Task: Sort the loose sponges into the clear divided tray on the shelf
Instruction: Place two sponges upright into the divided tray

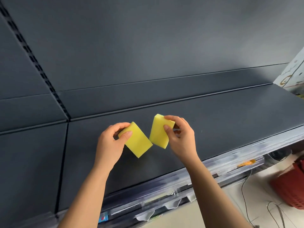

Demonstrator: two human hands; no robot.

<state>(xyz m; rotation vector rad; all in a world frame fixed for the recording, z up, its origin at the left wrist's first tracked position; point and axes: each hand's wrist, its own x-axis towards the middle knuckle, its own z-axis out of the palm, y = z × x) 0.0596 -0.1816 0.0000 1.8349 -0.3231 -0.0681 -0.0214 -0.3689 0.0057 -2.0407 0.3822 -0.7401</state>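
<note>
Sponges, two yellow ones, are held over dark shelf (pixel 213 120). Person's left hand (pixel 111 142) pinches left sponge (pixel 138 143) w/ curled fingers (pixel 127 134) at its upper end; right hand (pixel 181 139) pinches right sponge (pixel 158 133) likewise. Lower corners look touching.

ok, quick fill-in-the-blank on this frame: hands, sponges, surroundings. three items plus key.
1. The left hand pinches the left sponge, whose colour is ____.
2. The right hand grips the right sponge; the sponges in view number ____.
3. The basket at lower right is coloured ____.
Missing words: yellow; two; red.
</note>
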